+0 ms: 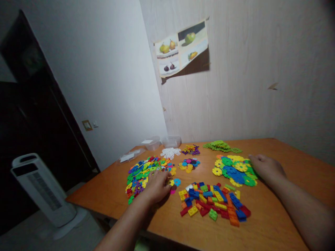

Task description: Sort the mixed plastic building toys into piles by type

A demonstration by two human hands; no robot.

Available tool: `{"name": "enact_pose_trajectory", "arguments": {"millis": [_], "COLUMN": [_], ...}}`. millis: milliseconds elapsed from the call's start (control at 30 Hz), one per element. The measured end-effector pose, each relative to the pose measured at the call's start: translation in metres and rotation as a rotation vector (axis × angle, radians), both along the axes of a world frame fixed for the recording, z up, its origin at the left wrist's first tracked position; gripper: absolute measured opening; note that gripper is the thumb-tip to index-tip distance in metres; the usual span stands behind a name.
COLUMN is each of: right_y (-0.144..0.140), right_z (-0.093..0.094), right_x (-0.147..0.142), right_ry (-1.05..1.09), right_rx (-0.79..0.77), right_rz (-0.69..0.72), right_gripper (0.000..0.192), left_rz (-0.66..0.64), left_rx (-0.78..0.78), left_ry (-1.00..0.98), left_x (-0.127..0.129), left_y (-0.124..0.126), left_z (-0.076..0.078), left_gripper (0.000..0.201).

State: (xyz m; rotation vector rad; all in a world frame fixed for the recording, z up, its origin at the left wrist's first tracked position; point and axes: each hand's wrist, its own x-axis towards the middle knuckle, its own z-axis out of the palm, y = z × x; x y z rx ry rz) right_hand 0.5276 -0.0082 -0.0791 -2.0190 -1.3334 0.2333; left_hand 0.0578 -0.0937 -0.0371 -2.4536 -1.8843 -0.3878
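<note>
My left hand (157,186) rests palm down on the right edge of a pile of small mixed-colour interlocking discs (141,170), fingers curled over a few pieces; whether it grips one I cannot tell. My right hand (265,167) lies on the right edge of a pile of large flat flower-shaped pieces (232,169) in yellow, green and blue, fingers bent. Between my forearms lies a heap of coloured building bricks (213,202) in red, blue, yellow, green and orange.
On the orange wooden table (261,226) farther back lie a green piece pile (222,145), a white piece pile (170,152), two small mixed piles (188,164), and clear plastic tubs (171,141) by the wall. A white tower fan (43,190) stands on the floor at left.
</note>
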Motion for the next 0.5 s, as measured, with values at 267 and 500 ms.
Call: {"name": "enact_pose_trajectory", "arguments": {"millis": [267,500], "right_y": [0.002,0.001], "right_z": [-0.001,0.001], "right_x": [-0.005,-0.01], "right_ry": [0.03,0.026], "right_rx": [0.054,0.098], "right_rz": [-0.009,0.004], "right_gripper": [0.045,0.047], "left_rz": [-0.021,-0.043], "left_rx": [-0.12,-0.204], "left_ry": [0.064,0.081], "left_x": [0.003,0.001], "left_y": [0.01,0.02], "left_z": [0.01,0.023], "left_gripper": [0.022,0.021]}}
